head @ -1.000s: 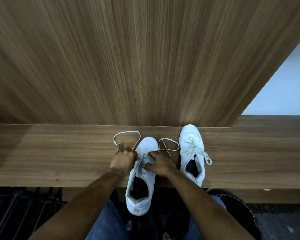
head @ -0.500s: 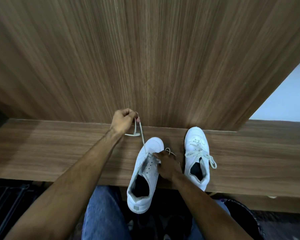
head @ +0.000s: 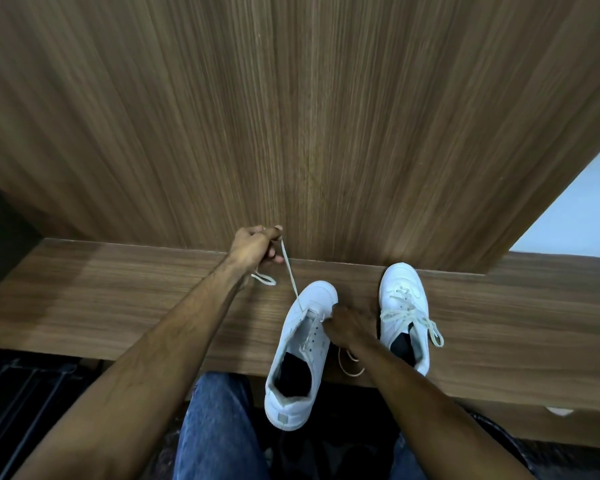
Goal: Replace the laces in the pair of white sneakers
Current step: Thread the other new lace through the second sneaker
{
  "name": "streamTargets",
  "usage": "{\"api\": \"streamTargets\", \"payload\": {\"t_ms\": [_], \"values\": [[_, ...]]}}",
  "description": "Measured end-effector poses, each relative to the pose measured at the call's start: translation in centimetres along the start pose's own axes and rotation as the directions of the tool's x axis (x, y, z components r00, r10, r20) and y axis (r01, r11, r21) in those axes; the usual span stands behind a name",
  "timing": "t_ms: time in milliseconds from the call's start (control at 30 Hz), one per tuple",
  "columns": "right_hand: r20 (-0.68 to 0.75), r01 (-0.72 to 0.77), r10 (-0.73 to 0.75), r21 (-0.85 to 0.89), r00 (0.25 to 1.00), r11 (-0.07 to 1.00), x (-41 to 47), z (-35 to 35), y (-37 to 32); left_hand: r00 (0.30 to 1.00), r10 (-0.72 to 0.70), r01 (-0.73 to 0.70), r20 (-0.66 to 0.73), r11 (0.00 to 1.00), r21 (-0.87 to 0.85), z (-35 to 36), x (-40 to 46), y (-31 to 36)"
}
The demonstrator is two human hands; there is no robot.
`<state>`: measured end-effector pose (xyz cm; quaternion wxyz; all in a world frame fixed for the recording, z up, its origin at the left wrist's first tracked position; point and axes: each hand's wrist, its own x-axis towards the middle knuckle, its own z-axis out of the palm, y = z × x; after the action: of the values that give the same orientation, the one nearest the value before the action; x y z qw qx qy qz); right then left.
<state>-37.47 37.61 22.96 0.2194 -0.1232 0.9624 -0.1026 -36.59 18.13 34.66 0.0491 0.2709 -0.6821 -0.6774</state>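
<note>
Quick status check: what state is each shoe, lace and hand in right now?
Left sneaker: on the bench, heel over its edge, mostly unlaced.
Its lace: taut from the front eyelets up to the left hand.
Left hand: raised, pinches the lace.
Right hand: rests on the left sneaker; grip unclear.
Right sneaker: on the bench, laced, ends loose.

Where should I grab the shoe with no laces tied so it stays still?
Grip the near sneaker across its middle, coming from the right side, where the right hand rests. Its heel hangs over the shelf edge, so holding the middle likely steadies it.
</note>
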Motion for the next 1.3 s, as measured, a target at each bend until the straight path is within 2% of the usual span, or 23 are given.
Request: {"api": "streamTargets", "payload": {"t_ms": [67, 133, 200, 267, 433, 633, 800, 1000, 1100, 1167, 1200, 1267, 1300], "values": [[0.063, -0.057, 0.038, 0.325, 0.997, 0.944, 0.5, -0.6, -0.1, 1.000, 0.003, -0.003, 0.010, 1.000, -0.019, 0.0, -0.3, 0.0], [0.138, -0.147, 0.077, 0.621, 0.987, 0.770, 0.4, -1.6, -0.3, 1.000, -0.004, 0.005, 0.022, 1.000, -0.023, 0.0, -0.6, 0.1], [0.170, -0.178, 0.067, 0.807, 0.983, 0.563, 0.0, -3.7, -0.8, 0.999, -0.020, 0.020, 0.034, 1.000, 0.006, -0.1, -0.8, 0.3], [0.094, -0.094, 0.022, 0.883, 0.995, 0.460, -0.4, -6.8, -1.3, 0.998, -0.030, 0.027, 0.053, 0.998, 0.051, 0.0, -1.1, 0.8], [-0.120, 0.148, -0.098, 0.917, 0.988, 0.371, -1.9, -15.1, -3.2, 0.990, 0.042, -0.041, 0.135, 0.999, -0.010, 1.1, -2.1, 4.4], [-0.400, 0.449, -0.208, 0.833, 0.893, 0.323, -4.0, -20.7, -5.8, 0.931, 0.328, -0.345, 0.158, 0.934, 0.094, 3.3, -3.5, 10.1], [-0.506, 0.541, -0.191, 0.781, 0.841, 0.313, -5.3, -21.8, -6.5, 0.859, 0.447, -0.482, 0.249, 0.871, 0.099, 4.0, -3.8, 12.0], [-0.647, 0.679, -0.219, 0.722, 0.731, 0.133, -6.6, -23.4, -6.2, 0.810, 0.531, -0.562, 0.248, 0.824, 0.075, 3.6, -3.7, 11.4], [-0.628, 0.655, -0.195, 0.744, 0.753, 0.132, -6.8, -22.6, -6.2, 0.783, 0.586, -0.606, 0.206, 0.795, 0.041, 3.4, -3.4, 10.7], [-0.595, 0.611, -0.136, 0.777, 0.792, 0.154, -6.3, -21.4, -6.0, 0.777, 0.614, -0.629, 0.139, 0.763, 0.148, 3.1, -2.3, 9.6], [-0.574, 0.583, -0.106, 0.798, 0.812, 0.151, -6.0, -20.9, -5.8, 0.785, 0.613, -0.608, 0.091, 0.733, 0.306, 2.8, -1.8, 8.8], [-0.507, 0.510, -0.054, 0.855, 0.860, 0.098, -5.6, -19.8, -5.7, 0.805, 0.592, -0.459, 0.023, 0.600, 0.655, 2.1, -1.6, 6.3], [-0.470, 0.471, -0.033, 0.880, 0.882, 0.057, -5.5, -19.3, -5.6, 0.805, 0.593, -0.429, 0.011, 0.568, 0.702, 2.1, -1.9, 4.6]]}}
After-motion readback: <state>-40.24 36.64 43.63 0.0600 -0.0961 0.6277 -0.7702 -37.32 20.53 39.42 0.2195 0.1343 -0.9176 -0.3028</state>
